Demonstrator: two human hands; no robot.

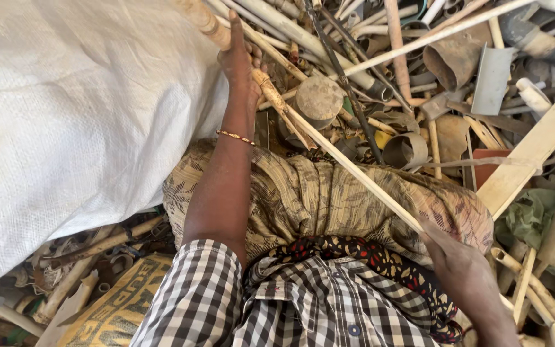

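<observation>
My left hand [240,64] reaches forward into a heap of scrap pipes and grips a thick, dirty beige pipe [208,24] that runs up to the top edge, beside a large white woven sack [78,109]. My right hand [460,266] is low at the right, closed on the near end of a long thin pale strip [354,170] that slants up and left across my lap toward the left hand. My lap is covered by a patterned olive cloth [316,193].
The heap ahead holds several plastic pipes, a round grey cap [319,97], curled pipe offcuts [406,151] and a flat pale board [534,148] at the right. More pipe scraps and a yellow printed sack [117,308] lie at the lower left.
</observation>
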